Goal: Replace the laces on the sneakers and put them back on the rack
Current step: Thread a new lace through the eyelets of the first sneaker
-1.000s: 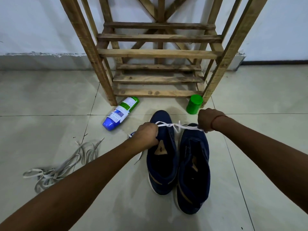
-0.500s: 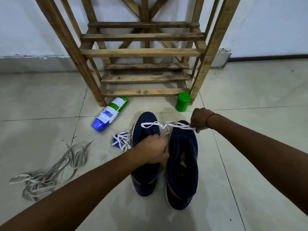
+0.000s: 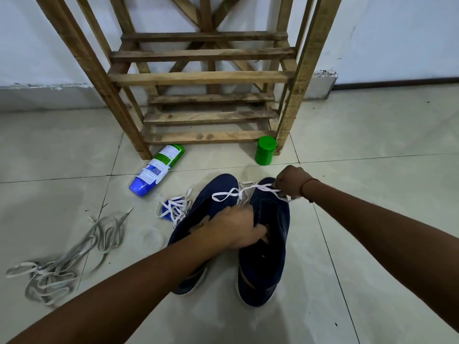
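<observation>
sneakers point(image 3: 231, 234) lie before the rack point(image 3: 206, 78), old laces point(image 3: 64, 259) to their left.

Pale, glossy floor tiles point(image 3: 372, 145) with thin dark grout lines fill most of the frame under soft, dim light. Across the top runs a white wall point(image 3: 402, 33) — a grey band point(image 3: 49, 98) along its foot at upper left, a dark skirting strip point(image 3: 397, 81) at upper right. A slatted wooden rack point(image 3: 201, 78) stands at upper centre.

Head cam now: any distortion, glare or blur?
Head view: wide-angle bowing splays the rack posts outward; light dim and even, no hard glare on the floor; sneakers, white lace, left hand and right hand read sharp, no motion smear.
</observation>
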